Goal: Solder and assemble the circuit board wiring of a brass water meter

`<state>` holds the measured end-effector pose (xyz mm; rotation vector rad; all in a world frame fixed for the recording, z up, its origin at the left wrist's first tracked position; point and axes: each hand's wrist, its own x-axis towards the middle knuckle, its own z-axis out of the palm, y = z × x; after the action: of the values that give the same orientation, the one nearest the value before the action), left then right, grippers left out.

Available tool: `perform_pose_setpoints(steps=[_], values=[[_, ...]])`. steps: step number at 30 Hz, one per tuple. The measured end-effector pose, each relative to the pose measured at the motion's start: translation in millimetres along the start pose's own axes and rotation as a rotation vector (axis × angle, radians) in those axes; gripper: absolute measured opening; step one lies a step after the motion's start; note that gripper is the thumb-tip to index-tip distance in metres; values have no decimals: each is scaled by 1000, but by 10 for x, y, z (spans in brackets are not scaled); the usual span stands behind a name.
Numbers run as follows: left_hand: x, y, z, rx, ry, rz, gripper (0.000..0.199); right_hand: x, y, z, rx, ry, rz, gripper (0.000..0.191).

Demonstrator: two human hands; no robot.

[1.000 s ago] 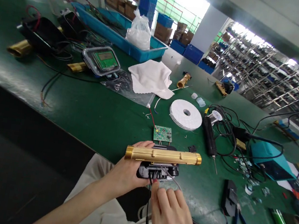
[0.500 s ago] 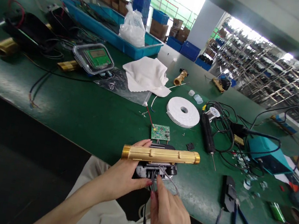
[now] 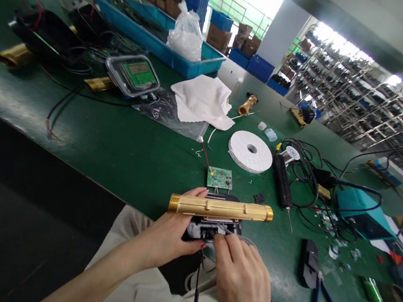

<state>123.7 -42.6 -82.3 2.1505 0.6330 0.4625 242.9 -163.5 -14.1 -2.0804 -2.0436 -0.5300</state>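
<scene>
Two bare hands work at the near edge of a green workbench in the head view, the only view here. The left hand is closed around a black housing fixed under a long brass pipe, thumb at the front and fingers wrapped behind the pipe's threaded left end. The pipe lies level, running left to right, held just above the bench edge. The right hand comes up from below with thumb and forefinger pinched together on thin grey wires that leave the front of the housing; the other fingers are loosely curled. A black cable hangs down from the housing between the two wrists.

Just behind the pipe a small green circuit board lies flat on the bench, with a red wire running off from it toward the back. Farther back are a white tape roll and a crumpled white cloth. To the right of the roll lies a black soldering iron among tangled black leads, with a teal station beyond it. Blue-handled pliers rest near the right front edge. At the left rear stand a blue tray holding a white plastic bag, and a clear-lidded meter unit.
</scene>
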Motion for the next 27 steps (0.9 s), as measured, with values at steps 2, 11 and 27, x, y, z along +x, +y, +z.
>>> perform_pose_setpoints(steps=[2, 11, 27], values=[[3, -8, 8, -7, 10, 9, 90, 59, 35, 13, 36, -14, -25, 31], [13, 12, 3, -10, 22, -3, 90, -33, 102, 73, 91, 19, -169, 38], [7, 25, -64, 70, -38, 34, 88, -498, -160, 368, -153, 67, -194, 42]])
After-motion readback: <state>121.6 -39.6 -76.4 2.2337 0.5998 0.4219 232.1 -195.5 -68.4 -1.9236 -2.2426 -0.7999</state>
